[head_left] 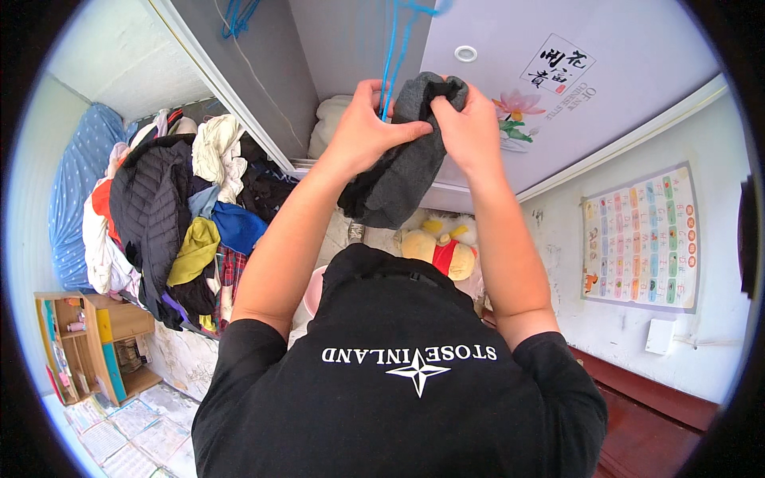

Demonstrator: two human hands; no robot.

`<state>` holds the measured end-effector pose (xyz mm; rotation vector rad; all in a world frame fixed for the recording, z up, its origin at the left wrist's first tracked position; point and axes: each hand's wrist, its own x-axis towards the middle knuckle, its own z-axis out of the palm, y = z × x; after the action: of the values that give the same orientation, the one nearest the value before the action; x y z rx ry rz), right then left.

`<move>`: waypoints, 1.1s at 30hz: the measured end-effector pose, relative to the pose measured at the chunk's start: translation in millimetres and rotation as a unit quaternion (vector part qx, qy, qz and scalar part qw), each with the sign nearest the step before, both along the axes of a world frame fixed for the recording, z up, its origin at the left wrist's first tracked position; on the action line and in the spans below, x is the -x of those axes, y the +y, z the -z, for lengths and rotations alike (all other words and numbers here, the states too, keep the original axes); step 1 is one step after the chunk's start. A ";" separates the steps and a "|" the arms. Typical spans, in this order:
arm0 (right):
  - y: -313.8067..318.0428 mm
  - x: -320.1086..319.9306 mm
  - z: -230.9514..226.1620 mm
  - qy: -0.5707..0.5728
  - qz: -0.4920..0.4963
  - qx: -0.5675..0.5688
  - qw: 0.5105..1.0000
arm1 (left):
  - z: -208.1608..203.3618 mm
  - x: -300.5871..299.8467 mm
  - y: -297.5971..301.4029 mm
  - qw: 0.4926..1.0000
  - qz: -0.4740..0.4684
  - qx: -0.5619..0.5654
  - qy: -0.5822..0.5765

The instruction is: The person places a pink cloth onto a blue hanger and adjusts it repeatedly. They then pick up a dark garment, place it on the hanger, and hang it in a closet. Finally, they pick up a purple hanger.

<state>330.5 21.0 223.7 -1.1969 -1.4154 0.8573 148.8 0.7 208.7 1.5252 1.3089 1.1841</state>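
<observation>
Both my arms reach up and forward, with a dark grey garment (pixel 406 171) held up between the hands. My right hand (pixel 470 131) pinches its gathered top edge, thumb pressed into the folds. On the other side, my left hand (pixel 368 127) is closed at the cloth, its thumb lying across it; the rest of its grip is partly hidden. Thin blue strands (pixel 388 60), which look like a hanger or cord, run down to the left hand's fingers. Whether the garment is attached to them I cannot tell. Its lower part hangs loose, darker on the left.
An open wardrobe with a sliding door (pixel 494 88) stands ahead. A heap of clothes (pixel 159 215) lies at left, above a small wooden shelf (pixel 119 325). Below the garment sit a yellow plush toy (pixel 422 245) and a pink basin (pixel 312 293). A chart (pixel 641 239) hangs at right.
</observation>
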 end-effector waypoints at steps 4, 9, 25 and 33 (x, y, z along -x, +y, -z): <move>13.2 -30.1 -11.0 0.042 -0.079 0.053 0.995 | -0.1 9.2 4.2 0.992 -0.033 -0.072 0.099; 19.3 -43.2 -24.0 0.046 -0.081 0.036 0.995 | 36.5 -8.0 -20.3 0.990 -0.043 -0.079 0.109; 1.5 -108.0 -78.8 -0.032 -0.165 0.183 0.969 | -70.5 116.4 48.0 0.920 0.044 -0.086 0.379; 12.8 -116.8 -78.4 -0.311 -0.262 0.159 0.900 | -100.8 115.2 15.9 0.984 0.155 0.000 0.092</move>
<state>447.2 33.8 302.1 -1.4331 -2.2538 1.1665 33.5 16.6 309.5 1.7969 1.1342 0.8628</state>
